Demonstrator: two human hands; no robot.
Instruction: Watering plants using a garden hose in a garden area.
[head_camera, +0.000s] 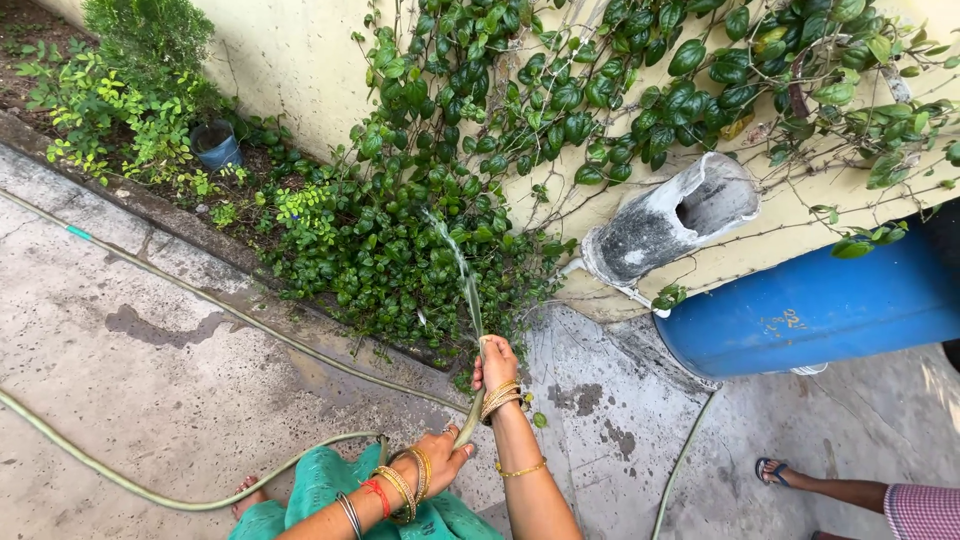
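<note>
From the head camera, a person's right hand (497, 362) closes its fingers round the nozzle end of a green garden hose (190, 497), sending a thin jet of water (462, 268) into the leafy creeper (400, 260) at the wall's foot. The left hand (437, 462) grips the hose lower down. Damp patches mark the concrete paving (130, 340); the shrubs (120, 110) farther left look untouched. A blue barrel (810, 310) stands right.
</note>
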